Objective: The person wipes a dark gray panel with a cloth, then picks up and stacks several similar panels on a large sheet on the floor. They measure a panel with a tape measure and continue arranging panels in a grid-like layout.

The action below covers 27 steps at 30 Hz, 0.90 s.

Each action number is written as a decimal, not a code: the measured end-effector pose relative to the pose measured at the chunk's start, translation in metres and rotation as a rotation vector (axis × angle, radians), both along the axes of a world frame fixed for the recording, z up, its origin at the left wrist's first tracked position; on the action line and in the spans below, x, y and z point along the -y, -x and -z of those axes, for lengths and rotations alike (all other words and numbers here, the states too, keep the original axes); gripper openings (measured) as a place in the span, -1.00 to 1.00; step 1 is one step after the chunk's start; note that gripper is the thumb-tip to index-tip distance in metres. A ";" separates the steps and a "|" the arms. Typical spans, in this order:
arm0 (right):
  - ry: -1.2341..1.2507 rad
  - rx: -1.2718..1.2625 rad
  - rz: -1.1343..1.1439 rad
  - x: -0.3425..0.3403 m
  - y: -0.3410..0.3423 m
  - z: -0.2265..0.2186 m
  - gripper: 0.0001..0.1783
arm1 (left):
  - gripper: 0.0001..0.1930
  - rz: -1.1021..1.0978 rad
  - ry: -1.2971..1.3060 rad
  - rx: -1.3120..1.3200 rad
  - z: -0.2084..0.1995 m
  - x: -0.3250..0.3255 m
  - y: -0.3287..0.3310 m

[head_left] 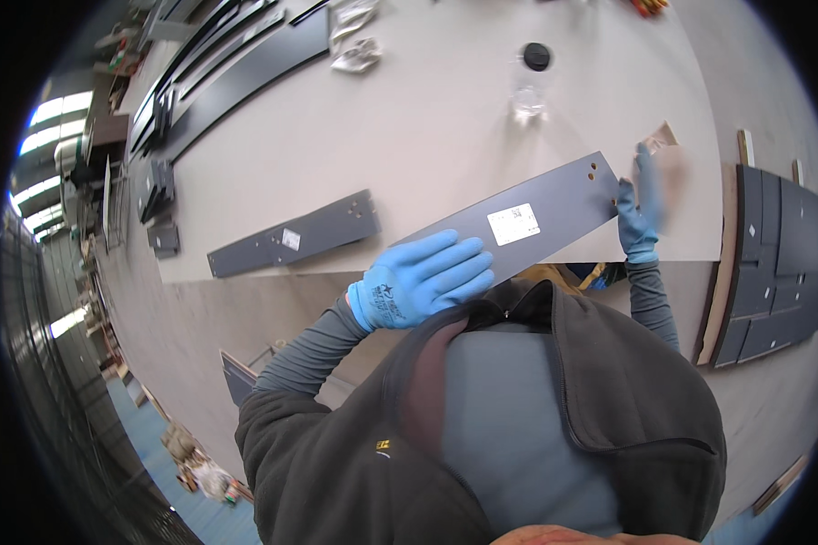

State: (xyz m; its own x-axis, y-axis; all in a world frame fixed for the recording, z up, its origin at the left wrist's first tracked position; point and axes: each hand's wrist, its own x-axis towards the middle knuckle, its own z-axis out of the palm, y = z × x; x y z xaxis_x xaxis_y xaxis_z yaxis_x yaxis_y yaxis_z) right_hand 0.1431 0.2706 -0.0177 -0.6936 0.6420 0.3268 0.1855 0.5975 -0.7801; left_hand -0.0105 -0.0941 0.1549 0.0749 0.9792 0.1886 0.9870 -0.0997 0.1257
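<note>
Dark grey and flat, the long panel [568,202] lies slantwise on the pale surface [445,150] before me, its near side reaching past the edge toward the torso. I have the left grip [430,278], a blue-gloved hand, spread flat over its near end, fingers outstretched and clasping nothing. My right grip [639,216] is just beside the far end, close to a beige, blurred piece [671,174]; motion blur keeps me from telling whether it holds that. I judge the panel stiff and fairly weighty for its length, with a smooth face that could slide under a flat palm and a finish that may scratch. I'd take it by both long edges, spaced well apart, clear of the holes [593,173] and the white label [513,224]. Another, shorter panel [332,232] lies to the left.
</note>
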 end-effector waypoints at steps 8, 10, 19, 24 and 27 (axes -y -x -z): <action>1.178 0.326 -0.283 0.180 0.110 0.026 -0.48 | -0.52 -0.346 0.064 -0.140 0.047 0.220 0.070; 1.170 0.280 -0.208 0.247 0.141 0.038 -0.49 | -0.46 -0.544 0.027 -0.111 0.070 0.282 0.088; 0.828 0.414 -0.298 0.383 0.223 0.051 -0.41 | -0.26 -1.163 0.277 -0.343 0.182 0.434 0.144; 0.104 0.943 -0.376 0.385 0.225 0.009 -0.40 | -0.40 -1.690 -0.533 0.361 0.233 0.460 0.133; -0.333 0.780 -0.459 0.389 0.240 -0.017 -0.36 | -0.59 -1.982 -1.166 1.237 0.249 0.438 0.092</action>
State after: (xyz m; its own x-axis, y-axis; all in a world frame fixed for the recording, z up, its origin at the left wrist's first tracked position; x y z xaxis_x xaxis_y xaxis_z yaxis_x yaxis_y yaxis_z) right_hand -0.0971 -0.1184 -0.0004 -0.9532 0.2113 -0.2162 0.2728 0.9094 -0.3139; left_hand -0.1021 -0.5326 -0.0945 -0.7247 -0.6050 -0.3298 -0.3579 -0.0785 0.9305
